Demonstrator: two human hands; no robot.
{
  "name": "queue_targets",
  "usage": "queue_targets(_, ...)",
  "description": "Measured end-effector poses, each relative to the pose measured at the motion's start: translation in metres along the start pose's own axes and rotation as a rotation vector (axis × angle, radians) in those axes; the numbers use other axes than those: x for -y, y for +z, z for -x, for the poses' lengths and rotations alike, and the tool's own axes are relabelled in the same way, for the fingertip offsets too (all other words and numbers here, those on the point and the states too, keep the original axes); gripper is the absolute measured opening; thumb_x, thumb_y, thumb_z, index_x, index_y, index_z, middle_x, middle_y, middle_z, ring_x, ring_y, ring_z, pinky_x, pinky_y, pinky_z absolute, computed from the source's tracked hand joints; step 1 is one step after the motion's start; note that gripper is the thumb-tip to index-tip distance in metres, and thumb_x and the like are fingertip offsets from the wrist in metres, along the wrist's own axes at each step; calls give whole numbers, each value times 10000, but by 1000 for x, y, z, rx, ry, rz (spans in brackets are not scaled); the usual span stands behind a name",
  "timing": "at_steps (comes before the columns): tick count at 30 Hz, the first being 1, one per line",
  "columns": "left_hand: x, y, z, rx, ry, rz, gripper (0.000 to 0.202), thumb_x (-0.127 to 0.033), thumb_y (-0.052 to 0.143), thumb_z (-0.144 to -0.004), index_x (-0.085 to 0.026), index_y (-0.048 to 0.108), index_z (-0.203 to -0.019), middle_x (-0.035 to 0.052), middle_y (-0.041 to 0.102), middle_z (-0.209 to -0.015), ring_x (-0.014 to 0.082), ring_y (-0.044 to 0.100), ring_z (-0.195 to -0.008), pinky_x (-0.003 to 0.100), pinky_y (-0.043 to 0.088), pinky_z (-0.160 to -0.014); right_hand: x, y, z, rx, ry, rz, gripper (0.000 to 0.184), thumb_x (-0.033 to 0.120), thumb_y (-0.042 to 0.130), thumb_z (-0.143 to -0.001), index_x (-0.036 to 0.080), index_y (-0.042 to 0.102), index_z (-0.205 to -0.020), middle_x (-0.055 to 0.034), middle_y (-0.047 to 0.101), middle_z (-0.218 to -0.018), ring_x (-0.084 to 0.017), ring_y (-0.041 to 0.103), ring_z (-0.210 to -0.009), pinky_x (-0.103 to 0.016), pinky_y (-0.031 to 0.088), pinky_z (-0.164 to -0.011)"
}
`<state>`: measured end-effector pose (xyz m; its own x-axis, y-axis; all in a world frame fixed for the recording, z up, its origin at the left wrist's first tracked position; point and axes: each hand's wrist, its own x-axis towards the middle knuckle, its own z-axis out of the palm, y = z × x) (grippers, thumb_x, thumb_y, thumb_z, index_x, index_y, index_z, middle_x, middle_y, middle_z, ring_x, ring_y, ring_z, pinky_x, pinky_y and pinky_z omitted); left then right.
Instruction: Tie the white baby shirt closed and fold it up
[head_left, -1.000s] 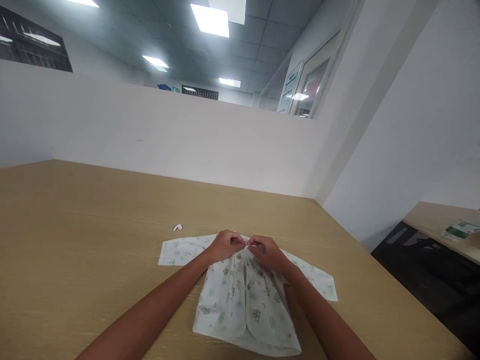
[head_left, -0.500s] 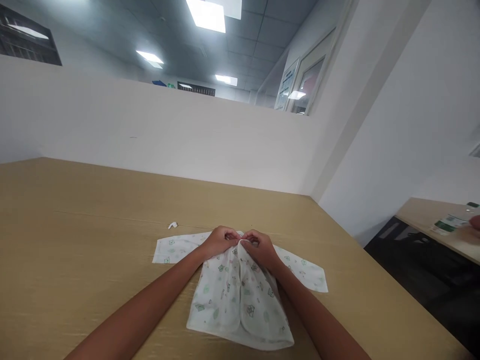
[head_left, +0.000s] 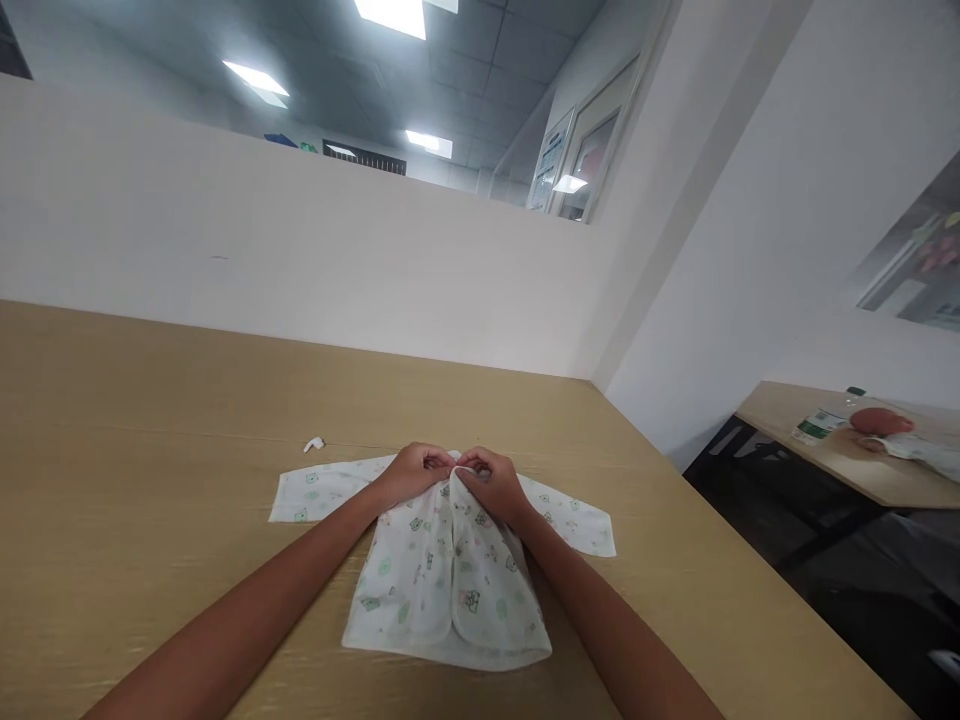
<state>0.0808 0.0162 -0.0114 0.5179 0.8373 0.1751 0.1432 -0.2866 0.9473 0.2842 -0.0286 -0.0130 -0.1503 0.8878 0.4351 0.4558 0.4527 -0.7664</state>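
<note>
A small white baby shirt (head_left: pixel 409 575) with green and grey animal prints lies on the table, its sleeves spread to both sides and its hem toward me. At the neckline my left hand (head_left: pixel 415 472) pinches the fabric from the left. My right hand (head_left: pixel 491 482) pinches the same spot from the right, fingertips almost meeting the left ones. Below the hands the two rounded front edges run down side by side. Whatever fastener sits between the fingertips is hidden.
A white earbud (head_left: pixel 314 444) lies beyond the left sleeve. The wooden table (head_left: pixel 187 400) ends at a white partition (head_left: pixel 337 255). On a second table (head_left: pixel 862 475) at the right stand a bottle (head_left: pixel 823 418) and another person's hand (head_left: pixel 882 421) beside printed white cloth (head_left: pixel 919 450).
The view has swung to the right, bringing more of the second table and the other person's hand into sight. Both my hands stay at the shirt's neckline.
</note>
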Motion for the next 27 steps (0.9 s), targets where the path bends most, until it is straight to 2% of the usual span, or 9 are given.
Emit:
queue_targets(6,2,-1,0,25,-17,-3,432,-536,803,-767,-153,799,-966,49,731,-881,193,645,-837,241,438,-709,-3,2,0,-18,22,-30,211,379,713,-870,174,725,-916,-45,726,-874,-176,677,-813,-265,534,-776)
queue_targets(13,4,0,-2,-11,-19,19,344,-418,779,-762,-135,769,-958,67,721,-891,186,638,-844,256,461,-756,-4,-1,-1,27,36,-132,222,358,668,-891,168,739,-980,-67,736,-952,-189,703,-899,-285,548,-849)
queue_targets(19,-4,3,1,-14,31,116,474,-359,769,-765,-136,652,-1166,36,668,-845,153,613,-799,240,452,-741,-11,-1,-5,10,40,-123,169,311,653,-858,163,690,-932,-53,714,-892,-163,676,-829,-268,543,-809)
queue_targets(27,-10,6,5,-30,66,179,457,-366,789,-780,-149,618,-1144,24,652,-840,134,602,-791,239,469,-771,-8,-2,-8,44,95,-118,187,334,660,-854,160,698,-911,-63,721,-903,-168,676,-834,-272,543,-817)
